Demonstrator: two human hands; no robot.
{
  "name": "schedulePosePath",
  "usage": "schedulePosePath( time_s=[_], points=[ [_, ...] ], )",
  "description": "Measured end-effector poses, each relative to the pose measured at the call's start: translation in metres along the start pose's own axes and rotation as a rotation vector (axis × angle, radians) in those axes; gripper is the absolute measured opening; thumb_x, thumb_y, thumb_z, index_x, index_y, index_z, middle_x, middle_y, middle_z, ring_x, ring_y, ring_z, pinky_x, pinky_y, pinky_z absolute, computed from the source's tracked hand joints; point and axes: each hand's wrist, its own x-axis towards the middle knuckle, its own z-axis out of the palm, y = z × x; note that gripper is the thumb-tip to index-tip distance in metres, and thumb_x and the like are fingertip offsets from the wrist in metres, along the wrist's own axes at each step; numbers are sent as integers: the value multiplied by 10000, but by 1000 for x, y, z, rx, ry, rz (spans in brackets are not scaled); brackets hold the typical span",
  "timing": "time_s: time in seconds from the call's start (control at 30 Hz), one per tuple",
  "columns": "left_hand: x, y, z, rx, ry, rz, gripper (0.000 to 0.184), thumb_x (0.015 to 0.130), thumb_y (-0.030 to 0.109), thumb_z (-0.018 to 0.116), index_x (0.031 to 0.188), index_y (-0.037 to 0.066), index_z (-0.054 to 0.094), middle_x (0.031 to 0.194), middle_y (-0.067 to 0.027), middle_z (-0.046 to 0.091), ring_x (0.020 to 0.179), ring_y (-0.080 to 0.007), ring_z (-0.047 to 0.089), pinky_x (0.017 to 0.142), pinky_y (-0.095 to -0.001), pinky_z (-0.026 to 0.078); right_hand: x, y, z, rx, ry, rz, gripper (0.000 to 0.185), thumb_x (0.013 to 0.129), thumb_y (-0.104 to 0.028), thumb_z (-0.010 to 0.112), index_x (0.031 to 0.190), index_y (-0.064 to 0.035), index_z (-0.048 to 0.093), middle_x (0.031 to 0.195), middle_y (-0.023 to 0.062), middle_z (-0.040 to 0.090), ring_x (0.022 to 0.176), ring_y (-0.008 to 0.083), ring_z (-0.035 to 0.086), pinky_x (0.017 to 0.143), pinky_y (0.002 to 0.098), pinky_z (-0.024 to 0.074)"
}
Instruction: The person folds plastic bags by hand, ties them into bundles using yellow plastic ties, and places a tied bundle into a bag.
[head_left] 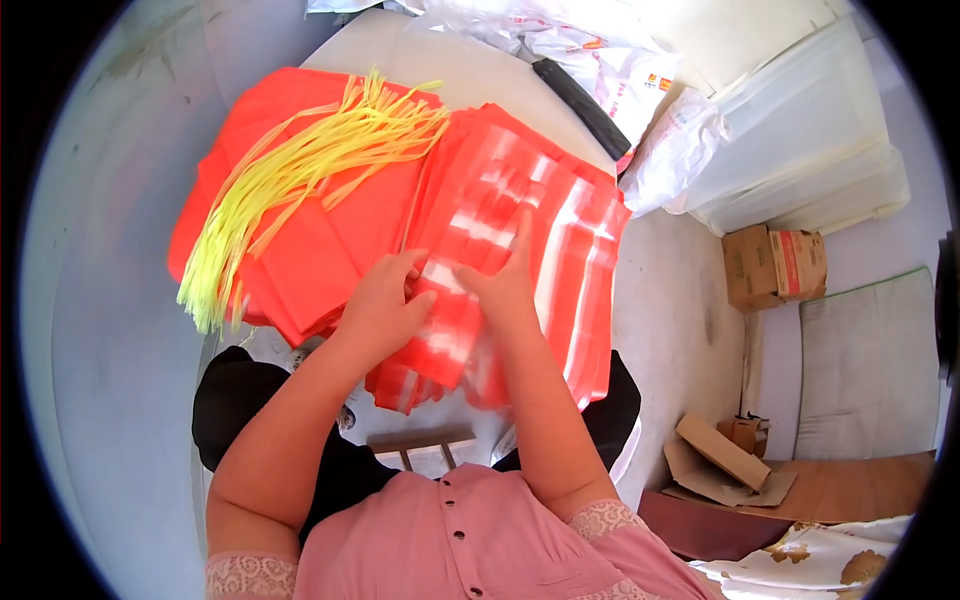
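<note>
A thick stack of red-orange fabric pieces with shiny silver-white stripes [575,250] lies on the table in front of me. My left hand [385,305] rests at the left edge of the upper striped piece, its fingers bent and the thumb apart from them. On the striped fabric to its right is my right hand [505,290], with thumb and forefinger spread wide. Some of its other fingers are hidden. Left of this stack lies plain red-orange fabric [310,265], folded in layers. A loose bundle of thin yellow strips [285,180] is spread over it.
A black bar-shaped object [582,108] and white printed plastic bags [600,60] lie toward the table's [400,48] far right. Cardboard boxes [750,268] stand by the right wall. Flattened cardboard [725,455] lies on a brown surface [850,485] at lower right.
</note>
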Motion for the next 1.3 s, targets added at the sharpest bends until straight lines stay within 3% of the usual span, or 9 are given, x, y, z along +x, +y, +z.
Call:
schedulePosePath(
  time_s=[0.23, 0.53, 0.67, 0.73, 0.77, 0.87, 0.97, 1.17, 1.3],
  points=[
    [-4, 4, -4, -271, -144, -100, 758, 951, 113, 745, 1617, 64, 387, 1184, -158, 688, 1027, -193, 690, 911, -350, 567, -18, -25, 7, 387, 15, 131, 1231, 816, 22, 820, 1727, -140, 8, 1586, 214, 437, 1336, 321, 584, 987, 398, 599],
    [-10, 6, 0, -682, -274, -173, 846, 936, 72, 744, 1661, 104, 309, 1240, -166, 667, 1054, -185, 678, 903, -341, 566, -41, -32, 9, 332, 57, 200, 1208, 833, 7, 802, 1729, -142, 7, 1558, 226, 468, 1336, 313, 580, 1002, 407, 581],
    [-12, -5, -2, -333, -243, -21, 856, 933, 88, 741, 1668, 109, 302, 1256, -155, 662, 1047, -185, 677, 913, -341, 560, -51, -52, 7, 377, 16, 227, 1212, 820, 28, 806, 1729, -132, 21, 1516, 233, 508, 1269, 321, 625, 946, 407, 606],
    [-13, 6, -9, -430, -264, -25, 861, 929, 103, 743, 1668, 106, 300, 1256, -142, 661, 1051, -190, 672, 922, -337, 556, -50, -45, 6, 414, 26, 214, 1199, 821, 45, 794, 1729, -129, 29, 1529, 231, 495, 1279, 325, 622, 952, 409, 605],
    [-14, 17, -23, -357, -247, -184, 741, 928, 153, 754, 1593, 80, 436, 1278, -148, 649, 1106, -244, 673, 972, -378, 549, -50, -42, 6, 399, 37, 211, 1193, 826, 48, 790, 1728, -129, 30, 1537, 230, 487, 1279, 327, 623, 955, 411, 605],
    [-3, -25, -25, 219, 279, 13, 623, 905, 217, 785, 1474, 74, 577, 1342, -174, 614, 1221, -315, 631, 1032, -452, 532, -49, -35, 4, 360, 66, 200, 1150, 847, 56, 764, 1728, -133, 50, 1565, 223, 458, 1304, 328, 604, 976, 410, 601],
    [-4, -32, -65, 694, 525, 110, 552, 887, 268, 796, 1377, 61, 650, 1428, -184, 571, 1346, -363, 541, 1116, -507, 474, -48, -24, 0, 350, 69, 203, 1095, 869, 61, 730, 1730, -139, 82, 1592, 215, 430, 1351, 325, 564, 1006, 401, 591],
    [-19, -54, -98, 814, 407, -123, 550, 899, 273, 770, 1374, 24, 648, 1487, -141, 556, 1416, -344, 469, 1180, -474, 411, -48, -20, -7, 372, 68, 203, 1094, 870, 53, 736, 1729, -135, 84, 1593, 218, 427, 1350, 342, 565, 1006, 411, 598],
    [-20, -65, -99, 789, 450, 5, 475, 881, 281, 790, 1255, 1, 705, 1327, -116, 653, 1311, -323, 554, 1112, -439, 452, -49, -18, -9, 480, 69, 229, 1075, 886, 28, 735, 1729, -154, 92, 1587, 211, 433, 1339, 355, 573, 999, 428, 604]
  ],
)
